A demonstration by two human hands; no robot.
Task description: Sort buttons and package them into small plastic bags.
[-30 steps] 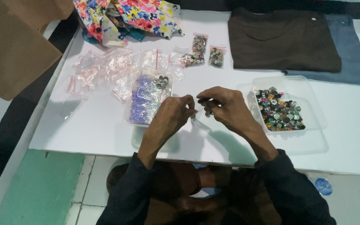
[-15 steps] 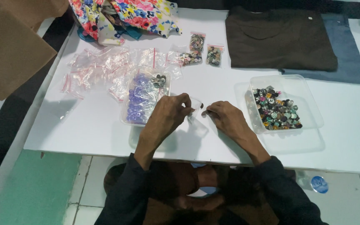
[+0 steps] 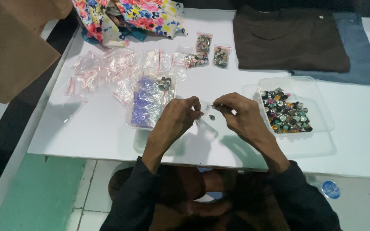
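My left hand (image 3: 177, 116) and my right hand (image 3: 237, 114) meet over the white table (image 3: 86, 132), both pinching the top of a small clear plastic bag (image 3: 206, 122) that hangs between them. A small dark button shows inside the bag. Right of my right hand stands a clear plastic tray (image 3: 317, 115) filled with mixed coloured buttons (image 3: 285, 115). Left of my left hand sits another clear tray (image 3: 135, 117) holding purple buttons (image 3: 144, 105) and a few grey ones.
Several empty clear zip bags (image 3: 108, 70) lie scattered at the back left. Two filled button bags (image 3: 213, 51) lie behind them. Floral fabric (image 3: 129, 17), a brown garment (image 3: 287, 38) and a blue garment (image 3: 360, 55) lie along the far edge. A brown cardboard sheet (image 3: 9, 47) stands left.
My hands have shifted slightly and spread the bag's mouth between them; a small button now shows inside the bag. The camera view drifted a little.
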